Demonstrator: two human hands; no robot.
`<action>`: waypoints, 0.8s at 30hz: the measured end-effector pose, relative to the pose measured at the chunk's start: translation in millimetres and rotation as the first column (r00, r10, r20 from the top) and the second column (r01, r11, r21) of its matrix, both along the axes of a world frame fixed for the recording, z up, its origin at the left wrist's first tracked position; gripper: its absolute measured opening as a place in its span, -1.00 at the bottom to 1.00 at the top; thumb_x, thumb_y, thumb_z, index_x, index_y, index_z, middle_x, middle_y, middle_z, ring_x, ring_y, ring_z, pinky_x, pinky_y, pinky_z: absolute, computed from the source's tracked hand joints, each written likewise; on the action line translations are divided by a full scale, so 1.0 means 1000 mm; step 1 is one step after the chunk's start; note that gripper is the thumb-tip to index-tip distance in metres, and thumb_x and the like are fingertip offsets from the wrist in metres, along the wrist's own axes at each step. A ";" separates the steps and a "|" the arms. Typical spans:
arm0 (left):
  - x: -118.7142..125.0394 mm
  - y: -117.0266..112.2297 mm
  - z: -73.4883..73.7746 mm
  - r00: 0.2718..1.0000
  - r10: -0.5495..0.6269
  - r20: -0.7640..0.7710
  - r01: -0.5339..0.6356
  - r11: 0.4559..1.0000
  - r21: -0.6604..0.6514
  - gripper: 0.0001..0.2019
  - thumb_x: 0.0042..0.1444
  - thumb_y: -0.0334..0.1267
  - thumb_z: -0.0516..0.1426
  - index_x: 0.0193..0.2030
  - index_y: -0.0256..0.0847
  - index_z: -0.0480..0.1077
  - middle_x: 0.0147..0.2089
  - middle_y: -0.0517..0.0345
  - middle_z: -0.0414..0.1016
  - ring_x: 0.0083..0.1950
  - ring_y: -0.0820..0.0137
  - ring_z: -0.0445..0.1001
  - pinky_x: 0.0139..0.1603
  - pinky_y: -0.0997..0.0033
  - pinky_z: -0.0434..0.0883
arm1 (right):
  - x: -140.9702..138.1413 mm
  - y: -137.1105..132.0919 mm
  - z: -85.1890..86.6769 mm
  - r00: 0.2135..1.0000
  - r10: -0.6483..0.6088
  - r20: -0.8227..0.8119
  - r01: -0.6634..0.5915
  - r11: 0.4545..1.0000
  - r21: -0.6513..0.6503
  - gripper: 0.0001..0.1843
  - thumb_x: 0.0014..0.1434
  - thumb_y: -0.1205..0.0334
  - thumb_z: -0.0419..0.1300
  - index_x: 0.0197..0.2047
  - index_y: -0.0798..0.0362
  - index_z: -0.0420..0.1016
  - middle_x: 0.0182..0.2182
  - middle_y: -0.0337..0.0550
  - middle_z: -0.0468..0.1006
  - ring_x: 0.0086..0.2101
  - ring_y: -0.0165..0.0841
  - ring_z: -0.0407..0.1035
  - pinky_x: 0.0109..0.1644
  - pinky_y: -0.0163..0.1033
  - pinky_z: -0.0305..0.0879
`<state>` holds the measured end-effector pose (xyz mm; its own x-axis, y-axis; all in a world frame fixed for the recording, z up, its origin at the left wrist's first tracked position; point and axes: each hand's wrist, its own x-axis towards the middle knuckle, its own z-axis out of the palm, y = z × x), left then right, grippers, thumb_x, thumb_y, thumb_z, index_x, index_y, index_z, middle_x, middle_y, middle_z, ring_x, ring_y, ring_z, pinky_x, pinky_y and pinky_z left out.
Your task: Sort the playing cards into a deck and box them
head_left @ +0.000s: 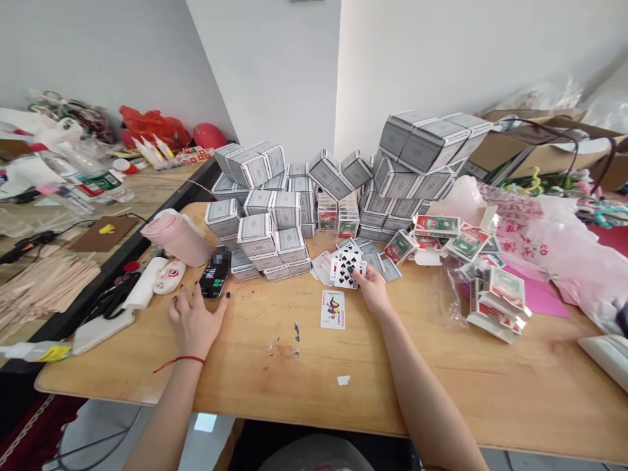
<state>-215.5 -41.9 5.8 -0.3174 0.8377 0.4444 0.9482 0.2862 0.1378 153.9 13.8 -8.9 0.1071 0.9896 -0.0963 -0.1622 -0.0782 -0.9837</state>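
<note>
My right hand (373, 288) pinches a few playing cards (347, 269), the ten of spades in front, held above the wooden table. Just below them a joker card (332, 310) lies face up on the wood. My left hand (196, 319), a red string round its wrist, rests on the table with fingers spread beside a black smartphone (214, 278); its fingertips are close to the phone's lower edge, and whether they touch it I cannot tell. Behind the held cards lie loose cards (322, 265), some face up and some showing grey backs.
Folded grey card structures (267, 229) stand stacked behind the phone, with a taller stack (417, 157) further right. Card boxes (500, 297) and a clear wrapper lie at right. A pink roll (174, 239), scissors (115, 294) and a white power bank (104, 330) sit at left.
</note>
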 end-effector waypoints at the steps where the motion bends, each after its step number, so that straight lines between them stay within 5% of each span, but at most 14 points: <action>1: 0.000 0.004 0.001 1.000 -0.004 -0.001 0.004 1.000 -0.002 -0.31 -0.01 0.05 0.04 0.18 -0.42 0.13 0.25 -0.36 -0.04 0.23 -0.07 -0.03 0.17 -0.06 -0.05 | 0.000 0.000 0.000 1.000 -0.005 0.008 0.005 1.000 -0.002 -0.62 -0.14 -0.05 0.25 -0.37 0.06 0.37 -0.48 -0.21 0.50 -0.47 -0.35 0.33 -0.48 -0.30 0.20; 6: -0.003 0.023 0.006 0.999 -0.031 -0.019 0.030 0.999 -0.032 -0.41 -0.05 0.06 0.08 0.09 -0.22 0.26 0.25 -0.24 -0.02 0.23 -0.13 -0.08 0.13 -0.11 -0.04 | 0.001 0.001 -0.002 1.000 -0.013 0.020 0.013 1.000 0.001 -0.61 -0.16 -0.07 0.25 -0.38 0.05 0.37 -0.50 -0.21 0.50 -0.47 -0.33 0.34 -0.48 -0.29 0.20; 14: -0.007 0.029 0.004 0.993 0.025 0.117 -0.019 0.999 -0.050 -0.18 -0.11 0.08 0.09 0.18 -0.50 0.03 0.05 -0.35 0.26 0.07 -0.05 0.23 0.06 0.02 0.13 | 0.002 -0.001 0.000 0.999 -0.016 0.028 0.016 1.000 0.005 -0.63 -0.15 -0.07 0.24 -0.39 0.04 0.38 -0.57 -0.24 0.47 -0.49 -0.32 0.33 -0.50 -0.28 0.21; 24: -0.008 0.027 0.010 0.966 0.069 0.250 -0.071 0.997 -0.003 -0.20 -0.17 0.06 0.15 0.17 -0.36 0.09 0.03 -0.22 0.34 0.03 0.01 0.31 -0.01 0.08 0.28 | 0.002 0.001 -0.003 0.999 -0.030 0.020 0.030 1.000 -0.001 -0.62 -0.15 -0.07 0.25 -0.38 0.05 0.38 -0.53 -0.21 0.48 -0.49 -0.34 0.32 -0.50 -0.29 0.19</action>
<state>-223.5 -14.5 15.5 -0.4768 0.8071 0.3482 0.8611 0.3493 0.3695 156.2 14.6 -11.4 0.1389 0.9857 -0.0954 -0.1448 -0.0751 -0.9866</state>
